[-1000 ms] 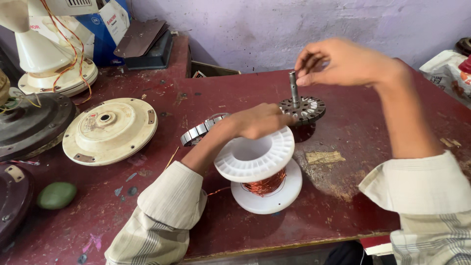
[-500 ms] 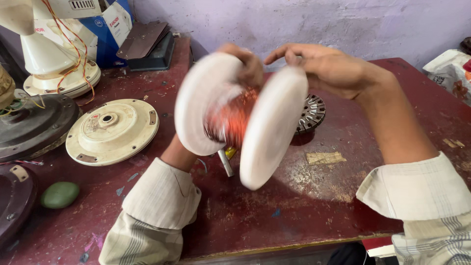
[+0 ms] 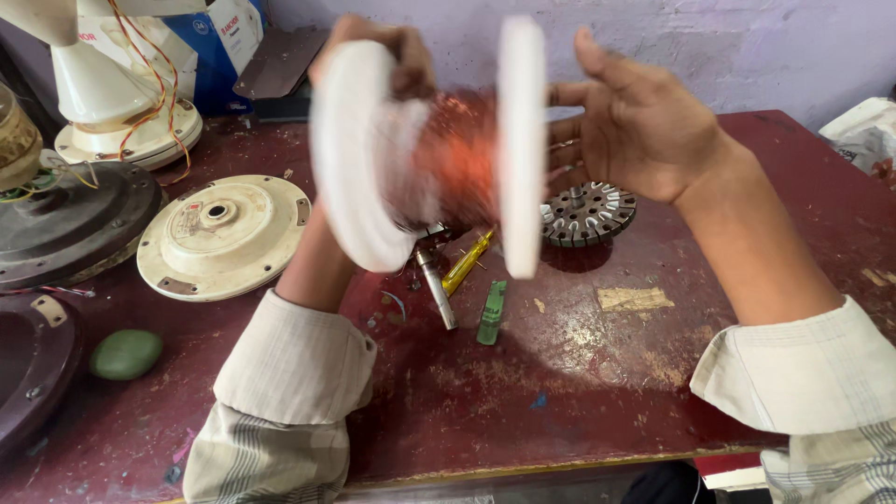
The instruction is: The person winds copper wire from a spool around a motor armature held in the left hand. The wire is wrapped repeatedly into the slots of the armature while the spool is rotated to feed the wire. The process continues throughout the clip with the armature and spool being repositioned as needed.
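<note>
A large white spool (image 3: 364,154) wound with copper wire is raised on its side above the dark red table (image 3: 579,373), blurred by motion. My left hand (image 3: 387,56) grips its left flange from behind at the top. By the right flange, my right hand (image 3: 644,121) is spread with its fingers apart, touching or nearly touching it. Below the spool lie a metal shaft (image 3: 436,287), a yellow screwdriver (image 3: 467,261) and a small green tool (image 3: 492,313). A slotted stator core (image 3: 590,213) sits on the table under my right hand.
A cream round fan cover (image 3: 224,235) lies at the left, with a dark motor housing (image 3: 65,224) and a white fan base (image 3: 112,103) with red wires behind it. A green oval object (image 3: 126,353) rests near the left front edge. A white bag (image 3: 863,131) is at far right.
The spool was lifted off the table, turned on its side and raised higher. My right hand left the stator's shaft and came to the spool's right flange.
</note>
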